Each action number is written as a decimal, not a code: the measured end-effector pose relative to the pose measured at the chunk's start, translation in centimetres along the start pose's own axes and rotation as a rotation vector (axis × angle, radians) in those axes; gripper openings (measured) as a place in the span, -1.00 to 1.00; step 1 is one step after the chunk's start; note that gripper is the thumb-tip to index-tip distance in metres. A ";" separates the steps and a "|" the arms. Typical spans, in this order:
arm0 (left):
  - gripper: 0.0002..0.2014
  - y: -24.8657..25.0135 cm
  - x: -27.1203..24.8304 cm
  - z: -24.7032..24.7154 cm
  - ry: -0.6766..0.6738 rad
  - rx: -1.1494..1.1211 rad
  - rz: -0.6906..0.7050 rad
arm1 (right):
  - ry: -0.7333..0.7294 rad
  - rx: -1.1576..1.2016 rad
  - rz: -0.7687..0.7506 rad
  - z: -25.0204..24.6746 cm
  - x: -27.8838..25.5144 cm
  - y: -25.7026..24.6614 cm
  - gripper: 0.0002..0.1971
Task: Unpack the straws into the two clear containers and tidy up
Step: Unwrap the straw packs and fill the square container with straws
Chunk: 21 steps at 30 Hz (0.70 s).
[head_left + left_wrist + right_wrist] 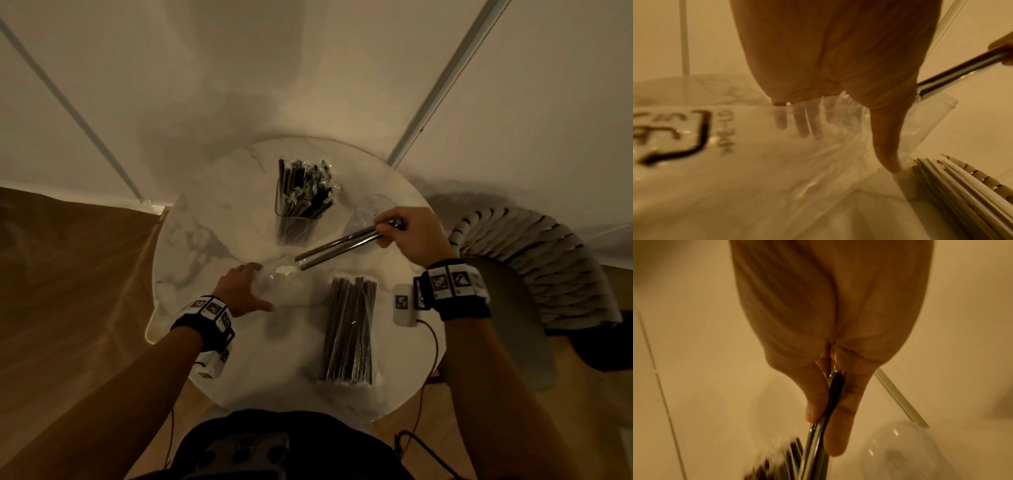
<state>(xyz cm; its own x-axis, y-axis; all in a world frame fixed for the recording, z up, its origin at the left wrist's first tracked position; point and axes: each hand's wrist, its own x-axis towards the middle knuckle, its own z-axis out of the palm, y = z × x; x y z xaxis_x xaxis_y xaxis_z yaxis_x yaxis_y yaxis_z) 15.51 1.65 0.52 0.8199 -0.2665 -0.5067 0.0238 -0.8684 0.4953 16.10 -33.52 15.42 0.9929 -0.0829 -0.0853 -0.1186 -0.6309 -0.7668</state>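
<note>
My right hand (pixel 385 231) grips a few metal straws (pixel 339 246) by their upper ends, thumb and fingers pinched round them (pixel 816 431). Their lower ends are still in the mouth of a clear plastic bag (pixel 284 279). My left hand (pixel 251 286) lies flat on that bag (pixel 818 162) with straight, spread fingers and presses it to the table. One clear container (pixel 296 212) at the back holds several black wrapped straws. The second clear container (pixel 371 209) stands empty just beyond my right hand. Another pack of metal straws (pixel 349 329) lies at front right.
The round marble table (pixel 191 246) stands against white walls. A small white tagged box (pixel 403 305) with a cable lies near the right edge. A chair with a ribbed back (pixel 534 260) stands to the right of the table.
</note>
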 end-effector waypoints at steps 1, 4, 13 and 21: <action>0.21 0.1 0.0 -0.1 0.007 0.008 0.007 | 0.016 -0.022 -0.024 -1.0 0.1 -0.8 -0.89; 0.27 0.6 0.3 -0.6 0.050 -0.008 0.025 | 0.038 -0.012 -0.088 -3.5 0.4 -3.4 -0.88; -0.12 1.1 0.9 -1.1 0.024 -0.016 0.108 | 0.131 0.067 -0.274 -7.5 0.5 -9.3 -0.87; 0.06 3.2 0.4 -2.4 0.270 -0.175 0.134 | 0.239 0.100 -0.326 -7.4 2.6 -11.5 -0.86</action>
<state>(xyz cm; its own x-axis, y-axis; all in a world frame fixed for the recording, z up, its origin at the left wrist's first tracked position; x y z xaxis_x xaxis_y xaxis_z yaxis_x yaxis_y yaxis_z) 17.28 -0.19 3.57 0.9437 -0.2328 -0.2351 -0.0160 -0.7419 0.6703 20.02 -32.21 28.76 0.9467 -0.0750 0.3133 0.2150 -0.5770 -0.7880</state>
